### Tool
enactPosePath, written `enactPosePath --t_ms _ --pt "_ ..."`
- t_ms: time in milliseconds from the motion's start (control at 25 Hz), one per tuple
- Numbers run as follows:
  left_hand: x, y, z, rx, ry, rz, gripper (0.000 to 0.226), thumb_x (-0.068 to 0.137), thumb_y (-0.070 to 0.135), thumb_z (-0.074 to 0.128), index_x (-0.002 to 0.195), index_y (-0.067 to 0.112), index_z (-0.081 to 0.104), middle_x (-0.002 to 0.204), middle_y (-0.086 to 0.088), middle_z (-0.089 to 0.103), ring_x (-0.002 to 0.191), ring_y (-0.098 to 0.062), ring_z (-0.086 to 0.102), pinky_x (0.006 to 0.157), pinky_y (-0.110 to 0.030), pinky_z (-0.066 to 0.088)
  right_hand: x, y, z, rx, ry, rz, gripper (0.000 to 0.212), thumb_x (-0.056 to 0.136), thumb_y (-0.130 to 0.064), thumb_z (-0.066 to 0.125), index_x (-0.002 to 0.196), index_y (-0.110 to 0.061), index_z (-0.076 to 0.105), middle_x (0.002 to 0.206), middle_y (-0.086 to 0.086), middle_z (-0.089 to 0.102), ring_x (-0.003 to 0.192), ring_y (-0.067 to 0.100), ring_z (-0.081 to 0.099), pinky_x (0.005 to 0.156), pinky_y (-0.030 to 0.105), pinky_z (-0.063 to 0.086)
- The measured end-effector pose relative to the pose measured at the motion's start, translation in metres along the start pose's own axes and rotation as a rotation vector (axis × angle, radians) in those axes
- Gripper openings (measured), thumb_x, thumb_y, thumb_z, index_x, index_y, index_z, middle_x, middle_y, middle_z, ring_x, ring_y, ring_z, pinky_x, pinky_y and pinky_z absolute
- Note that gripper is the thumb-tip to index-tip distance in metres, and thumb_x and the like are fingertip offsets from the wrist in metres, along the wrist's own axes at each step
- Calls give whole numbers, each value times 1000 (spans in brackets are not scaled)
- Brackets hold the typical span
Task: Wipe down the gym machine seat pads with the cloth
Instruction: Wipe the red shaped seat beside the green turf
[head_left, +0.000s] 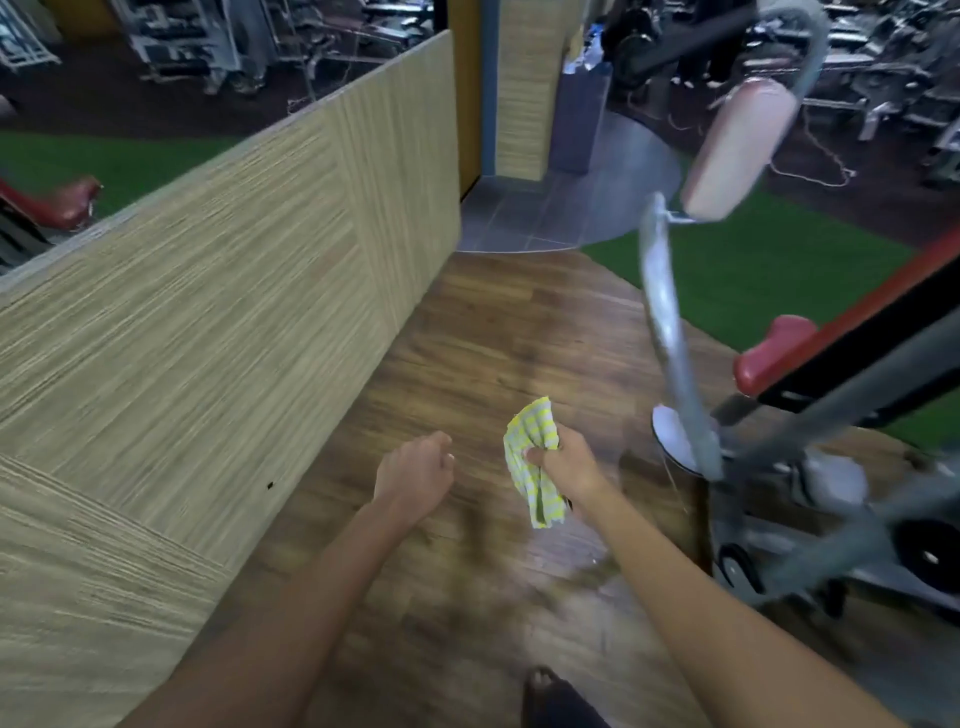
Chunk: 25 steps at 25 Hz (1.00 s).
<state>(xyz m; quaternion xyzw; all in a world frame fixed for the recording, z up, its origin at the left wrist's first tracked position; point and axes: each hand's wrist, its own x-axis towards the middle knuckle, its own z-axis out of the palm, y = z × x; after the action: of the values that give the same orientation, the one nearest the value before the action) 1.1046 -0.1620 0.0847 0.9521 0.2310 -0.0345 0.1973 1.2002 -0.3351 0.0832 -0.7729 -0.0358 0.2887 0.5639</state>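
Yellow-checked cloth (532, 462), judged light and limp, hangs bunched in the closed right hand (566, 460); left hand (415, 475) loosely curled, empty.

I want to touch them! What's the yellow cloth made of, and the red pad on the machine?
The cloth looks like soft woven fabric: checked and crumpling in the right hand. The red pad seems to be smooth vinyl or leatherette, slightly glossy; blur leaves that uncertain.

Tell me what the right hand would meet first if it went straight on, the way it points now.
Probably nothing soon: the right hand, gripping the cloth, points ahead over bare wooden floor. Depth is unclear.
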Motion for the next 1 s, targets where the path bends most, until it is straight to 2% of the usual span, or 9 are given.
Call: enactPosePath --t_ms 80,200,360,520,600,760,920,1000 --pt "48 -17 -8 -5 -10 -26 32 97 28 45 124 20 60 114 -8 69 109 -30 63 88 -37 49 50 -17 16 -8 -19 14 23 88 4 58 108 -6 65 110 16 70 103 31 66 95 47 52" --pt "137 -33 -20 -9 -24 -54 29 96 32 45 114 17 63 107 -10 71 104 -33 65 87 -40 53 141 -48 35 16 -24 12 21 89 2 58 102 -13 64 111 16 70 105 32 66 97 49 51" --pt "261 -47 -54 -18 -16 -77 29 95 29 48 119 22 63 109 -8 72 106 -31 65 88 -39 52 267 -106 59 88 -44 14 22 88 -1 59 98 -21 64 105 12 71 99 32 68 92 51 53" --pt "371 -55 -93 -23 -4 -98 29 95 29 48 120 23 62 111 -7 71 110 -29 63 91 -38 50 360 -176 73 93 -53 19 24 89 0 57 103 -19 63 104 10 70 100 30 67 93 47 53" --pt "432 -55 -107 -21 -11 -102 29 96 28 48 120 22 62 113 -8 70 111 -30 63 91 -37 48 409 -205 75 107 -49 14 23 90 0 56 100 -19 64 103 10 70 100 29 66 93 44 54" --pt "561 -54 -124 -48 -19 -23 28 97 27 45 118 21 62 116 -10 68 110 -32 62 91 -38 50 513 -248 80 90 24 18 26 89 1 58 87 -25 63 95 7 70 95 28 66 91 43 54" --pt "710 -42 -136 -22 -26 99 28 95 27 48 117 22 64 113 -11 70 108 -33 64 89 -37 51 628 -295 74 89 137 2 22 88 1 59 100 -15 64 102 12 70 100 32 66 92 47 53" --pt "785 -28 -144 -16 -74 159 27 94 27 48 113 21 66 110 -13 71 106 -34 65 90 -39 52 687 -324 62 121 220 4 23 87 2 60 101 -15 64 101 13 70 99 33 66 91 47 54"
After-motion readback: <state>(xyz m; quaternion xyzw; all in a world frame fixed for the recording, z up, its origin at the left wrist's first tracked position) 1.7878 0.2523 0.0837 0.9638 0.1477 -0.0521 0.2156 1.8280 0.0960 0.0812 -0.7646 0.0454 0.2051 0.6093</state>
